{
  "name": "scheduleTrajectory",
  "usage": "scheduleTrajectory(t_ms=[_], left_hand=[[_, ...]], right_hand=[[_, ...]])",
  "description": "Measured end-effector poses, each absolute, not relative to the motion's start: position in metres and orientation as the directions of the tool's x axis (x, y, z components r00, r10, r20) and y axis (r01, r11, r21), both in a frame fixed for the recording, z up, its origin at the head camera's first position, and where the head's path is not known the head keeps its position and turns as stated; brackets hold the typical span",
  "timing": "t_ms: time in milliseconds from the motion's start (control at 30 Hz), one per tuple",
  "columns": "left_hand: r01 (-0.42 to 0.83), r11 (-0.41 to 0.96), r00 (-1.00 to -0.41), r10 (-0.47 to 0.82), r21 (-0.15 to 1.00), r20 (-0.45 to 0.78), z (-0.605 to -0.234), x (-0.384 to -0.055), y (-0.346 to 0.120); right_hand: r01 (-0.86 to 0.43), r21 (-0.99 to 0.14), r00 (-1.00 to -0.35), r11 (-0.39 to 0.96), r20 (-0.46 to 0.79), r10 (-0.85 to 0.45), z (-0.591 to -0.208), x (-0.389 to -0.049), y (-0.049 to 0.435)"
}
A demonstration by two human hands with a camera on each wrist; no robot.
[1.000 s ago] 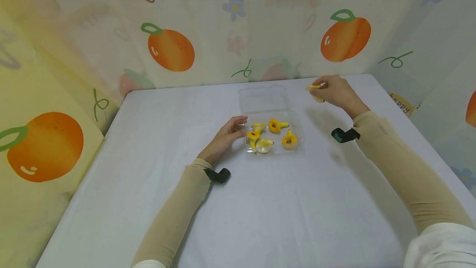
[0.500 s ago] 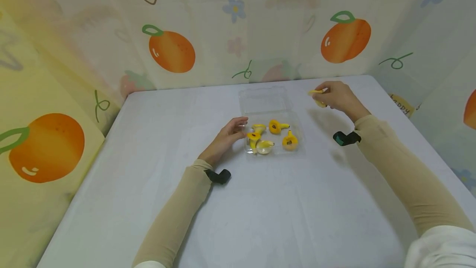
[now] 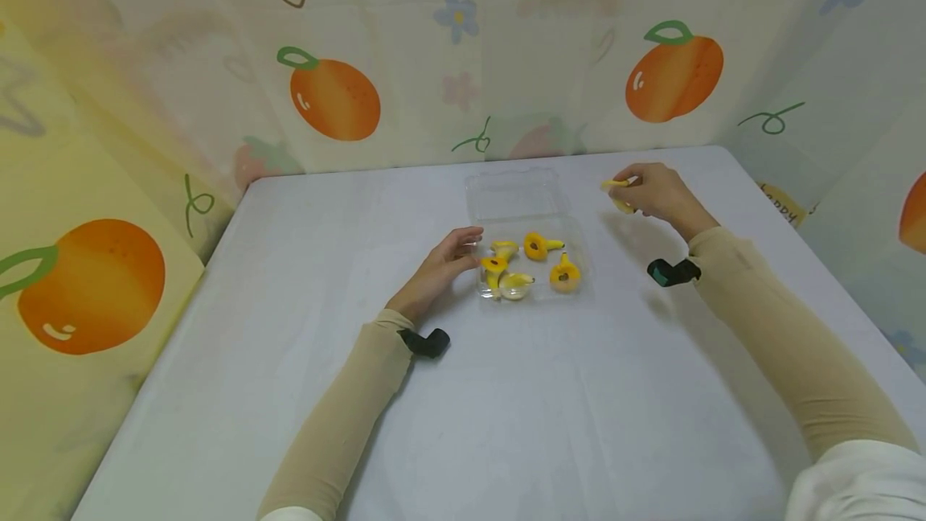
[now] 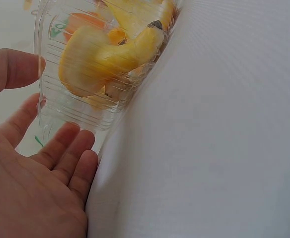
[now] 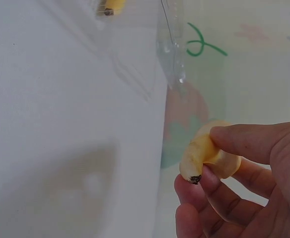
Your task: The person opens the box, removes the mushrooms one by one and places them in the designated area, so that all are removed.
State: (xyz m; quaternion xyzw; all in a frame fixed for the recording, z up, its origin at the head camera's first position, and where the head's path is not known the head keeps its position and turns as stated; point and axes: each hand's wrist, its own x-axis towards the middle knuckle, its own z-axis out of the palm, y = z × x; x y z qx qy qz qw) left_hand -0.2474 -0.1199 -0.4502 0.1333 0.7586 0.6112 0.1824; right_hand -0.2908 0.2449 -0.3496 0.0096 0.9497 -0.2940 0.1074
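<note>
A clear plastic clamshell box [image 3: 538, 268] lies on the table with its lid [image 3: 515, 195] folded back. Inside it are several yellow mushrooms [image 3: 565, 275] with flared caps and dark stem ends. My left hand [image 3: 436, 268] is at the box's left side. In the left wrist view its thumb and index fingertips are right at the rim, the other fingers extended below, beside a mushroom [image 4: 105, 62] seen through the ribbed wall. My right hand [image 3: 661, 191], raised right of the lid, pinches another yellow mushroom [image 5: 199, 153] between thumb and fingers, its dark stem end pointing down.
A white cloth covers the table [image 3: 492, 408]. A printed fabric curtain [image 3: 405, 95] with oranges and flowers stands behind the far edge and along both sides. Black straps [image 3: 673, 272] sit on both wrists over beige sleeves.
My right hand has lowered slightly and drawn a little nearer to me, still pinching the mushroom. My left hand and the box have stayed in place.
</note>
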Motion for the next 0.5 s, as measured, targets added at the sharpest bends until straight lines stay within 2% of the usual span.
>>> scheduleTrajectory(t_ms=[500], left_hand=[[-0.003, 0.205, -0.897, 0.433, 0.979, -0.093, -0.4500, -0.2475, -0.1211]], right_hand=[[0.111, -0.552, -0.972, 0.826, -0.234, -0.026, -0.3556, -0.2897, 0.2438]])
